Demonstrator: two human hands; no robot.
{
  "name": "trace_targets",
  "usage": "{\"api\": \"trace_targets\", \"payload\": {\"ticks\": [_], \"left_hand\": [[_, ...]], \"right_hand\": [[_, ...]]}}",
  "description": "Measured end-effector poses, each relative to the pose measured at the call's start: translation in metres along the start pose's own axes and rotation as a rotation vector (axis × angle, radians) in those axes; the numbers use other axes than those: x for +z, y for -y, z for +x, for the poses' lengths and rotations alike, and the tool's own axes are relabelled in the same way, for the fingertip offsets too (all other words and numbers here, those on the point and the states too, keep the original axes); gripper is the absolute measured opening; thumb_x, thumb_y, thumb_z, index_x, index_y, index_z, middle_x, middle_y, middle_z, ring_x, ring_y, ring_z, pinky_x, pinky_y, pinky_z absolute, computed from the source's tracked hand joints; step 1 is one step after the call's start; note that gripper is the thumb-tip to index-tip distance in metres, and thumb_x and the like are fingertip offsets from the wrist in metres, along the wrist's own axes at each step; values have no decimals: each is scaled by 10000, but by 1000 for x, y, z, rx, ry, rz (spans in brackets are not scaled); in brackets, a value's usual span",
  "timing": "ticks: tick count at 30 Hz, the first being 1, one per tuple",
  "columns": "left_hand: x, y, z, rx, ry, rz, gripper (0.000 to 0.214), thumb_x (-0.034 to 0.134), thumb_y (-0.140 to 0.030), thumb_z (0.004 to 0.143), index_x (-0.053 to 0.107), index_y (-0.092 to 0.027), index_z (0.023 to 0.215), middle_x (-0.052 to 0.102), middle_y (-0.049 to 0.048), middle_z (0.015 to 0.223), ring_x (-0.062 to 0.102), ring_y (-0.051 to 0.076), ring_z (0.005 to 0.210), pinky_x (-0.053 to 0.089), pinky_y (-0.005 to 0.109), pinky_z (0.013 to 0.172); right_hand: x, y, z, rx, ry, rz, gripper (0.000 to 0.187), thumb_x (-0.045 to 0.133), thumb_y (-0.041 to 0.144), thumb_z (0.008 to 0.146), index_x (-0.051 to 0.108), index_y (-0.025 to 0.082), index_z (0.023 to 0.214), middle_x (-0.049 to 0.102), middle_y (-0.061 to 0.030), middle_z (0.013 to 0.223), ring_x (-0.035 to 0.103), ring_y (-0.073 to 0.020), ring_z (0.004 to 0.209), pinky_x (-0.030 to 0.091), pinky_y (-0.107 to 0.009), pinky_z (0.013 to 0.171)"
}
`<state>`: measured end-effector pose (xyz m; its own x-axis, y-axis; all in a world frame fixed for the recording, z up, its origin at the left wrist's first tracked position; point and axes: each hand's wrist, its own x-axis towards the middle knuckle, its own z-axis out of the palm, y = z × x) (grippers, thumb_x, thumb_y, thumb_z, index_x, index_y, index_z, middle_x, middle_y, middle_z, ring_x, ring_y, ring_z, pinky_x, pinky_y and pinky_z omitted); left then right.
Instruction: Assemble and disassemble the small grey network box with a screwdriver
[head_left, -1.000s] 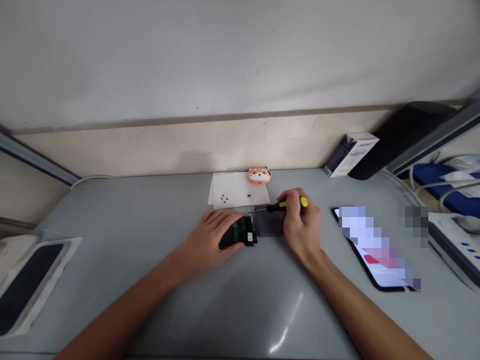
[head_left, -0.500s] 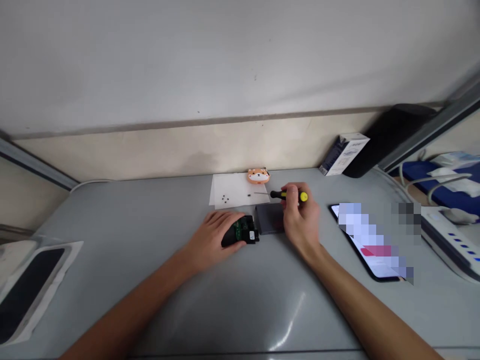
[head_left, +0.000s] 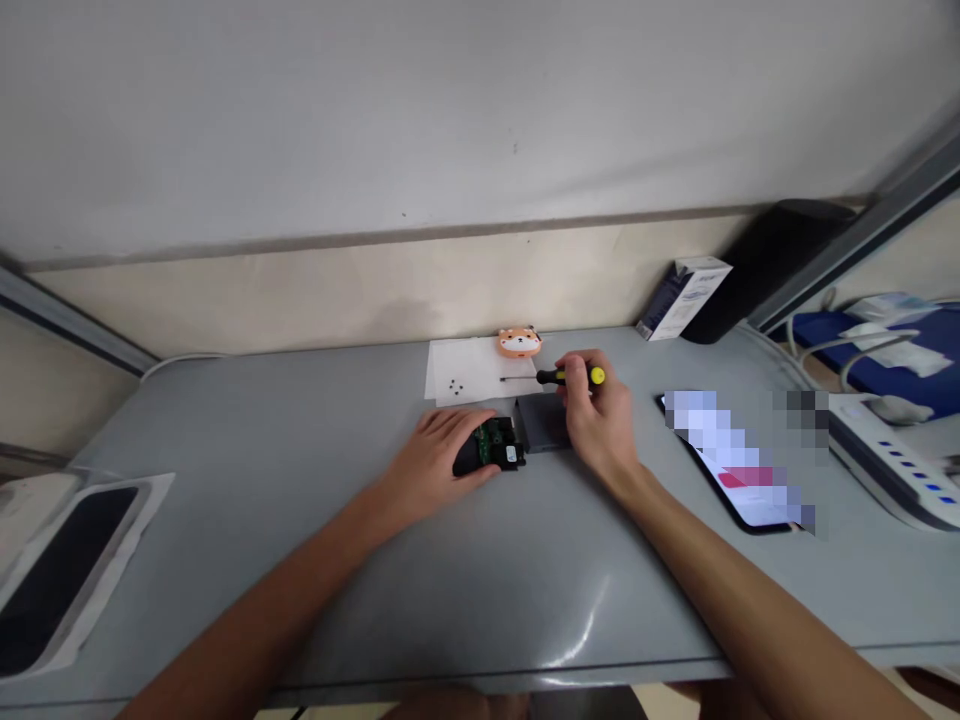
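My left hand (head_left: 431, 452) is wrapped round a small black device with an exposed green circuit board (head_left: 491, 443), keeping it on the grey tabletop. In my right hand (head_left: 602, 415) is a screwdriver (head_left: 551, 377) with a black and yellow handle, held almost level and pointing left. Its thin shaft reaches over white paper (head_left: 472, 360), and a small dark spot shows at the tip; whether a screw clings there I cannot tell. Several tiny dark screws (head_left: 455, 387) lie on the paper's left part. A flat dark grey cover (head_left: 541, 425) lies partly under my right hand.
An orange animal-faced case (head_left: 519, 342) sits at the paper's back edge. To the right are a phone (head_left: 731, 465) with a lit screen, a power strip (head_left: 892, 460), a white-and-blue carton (head_left: 686, 297) and a black cylinder (head_left: 765, 265). A dark flat panel (head_left: 67, 575) lies far left.
The screwdriver tip has moved slightly left and down to the lone dark speck on the paper. My left hand still holds the device. The whole view has shifted a little.
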<state>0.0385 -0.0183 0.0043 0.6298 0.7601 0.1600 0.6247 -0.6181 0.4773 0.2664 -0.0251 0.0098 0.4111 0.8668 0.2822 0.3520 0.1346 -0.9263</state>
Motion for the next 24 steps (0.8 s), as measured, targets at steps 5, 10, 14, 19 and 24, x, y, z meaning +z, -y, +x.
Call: {"api": "trace_targets", "payload": {"ticks": [5,10,14,19,24], "left_hand": [[-1,-1,0,-56,26,-24,544,787,-282,901,606,-299,1414,686,43,1416,610,296,1329,472,477,1180],[-2,0,-1,-72,-5,-58,565,793,-271,889,600,-307,1418,687,41,1414,604,299,1329,477,490,1181],[-3,-1,0,-46,-14,-71,547,789,-265,893,598,-302,1404,696,47,1395,616,303,1305,485,511,1160],[-4,-2,2,-20,16,-58,463,774,-250,907,623,-294,1342,718,35,1336,634,288,1258,488,486,1130],[-2,-1,2,-4,11,-39,441,774,-268,913,633,-283,1330,715,39,1329,632,288,1256,489,466,1117]], "right_hand": [[-1,0,1,-21,-29,-7,497,464,675,996,638,215,928,598,15,663,536,-141,554,421,-277,525],[-4,1,-1,5,-68,64,528,462,711,989,634,216,924,564,33,652,520,-124,532,410,-263,498],[-3,1,-3,-12,-81,111,500,495,687,991,646,214,926,561,33,675,535,-116,559,412,-244,488],[-3,1,-4,-31,-126,150,479,504,664,995,654,214,925,551,28,683,535,-115,565,395,-221,450],[-4,3,-3,-18,-101,127,457,511,642,999,652,214,924,546,28,660,550,-123,567,414,-215,450]]}}
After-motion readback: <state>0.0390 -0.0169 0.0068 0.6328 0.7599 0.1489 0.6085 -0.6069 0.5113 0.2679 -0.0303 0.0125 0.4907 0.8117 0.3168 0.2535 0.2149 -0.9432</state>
